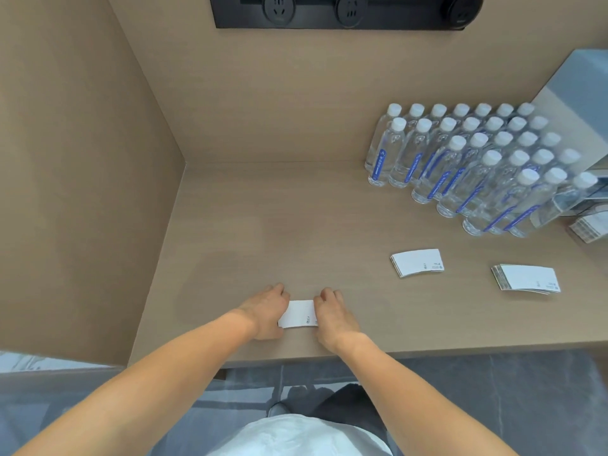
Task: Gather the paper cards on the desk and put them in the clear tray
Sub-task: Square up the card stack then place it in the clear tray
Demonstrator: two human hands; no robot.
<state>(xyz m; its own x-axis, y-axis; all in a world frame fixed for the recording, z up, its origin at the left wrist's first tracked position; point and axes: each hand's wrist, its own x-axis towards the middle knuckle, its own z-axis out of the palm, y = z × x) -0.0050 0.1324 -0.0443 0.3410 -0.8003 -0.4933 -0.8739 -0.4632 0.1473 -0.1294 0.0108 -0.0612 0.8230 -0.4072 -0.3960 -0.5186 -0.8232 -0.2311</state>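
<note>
A small stack of white paper cards lies near the desk's front edge, pinched from both ends. My left hand grips its left end and my right hand grips its right end. Two more stacks of white cards rest on the desk to the right: one in the middle right and a thicker one further right. The clear tray sits at the far right edge, partly cut off, with more cards in it.
Several rows of clear water bottles with white caps stand at the back right. A grey box rises behind them. A black socket strip is on the back wall. A side wall closes the desk's left.
</note>
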